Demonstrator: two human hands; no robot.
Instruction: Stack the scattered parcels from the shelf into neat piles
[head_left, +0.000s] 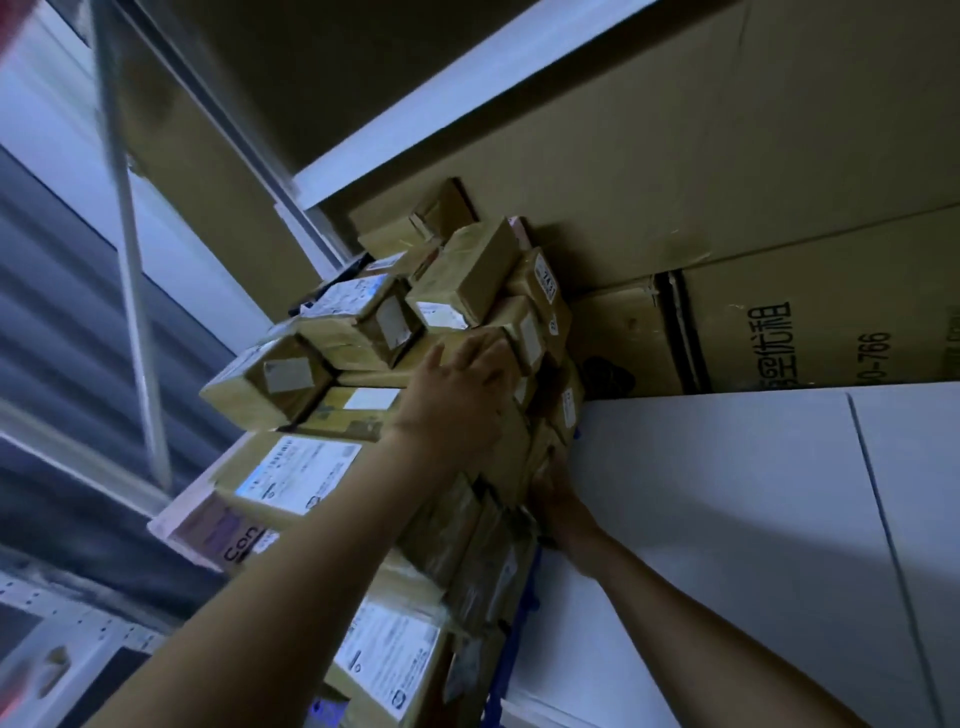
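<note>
Steadying a leaning pile of parcels (358, 322) at frame centre, stacked against the large carton (675, 156) that fills the field from 12 to 3 o'clock.

Left hand (457, 400): palm flat, fingers spread nearly straight over the face of a mid-pile parcel, thumb apart toward 11 o'clock. It presses and grasps nothing. This posture is judged to stop the upper tiers from sliding out toward 8 o'clock, where several parcels overhang.

Right hand (556, 493): at 5 o'clock from the left hand, wedged between the pile's edge and the white panel (727, 519). Its fingers are hidden behind the parcels, so whether it grips or merely props cannot be told. Its placement suggests a brace squaring the pile from the panel side.

Orientation: the top parcel (472, 270) is elongate, its long axis running roughly from 7 to 1 o'clock with the far end touching the carton. The neighbours at 9 o'clock appear to lie about parallel, their small labelled ends turned outward, though the tilted, dim view makes this uncertain. The flat parcel (291, 475) lower down shows its broad shipping label and juts toward 8 o'clock, out of line with the tiers above.
</note>
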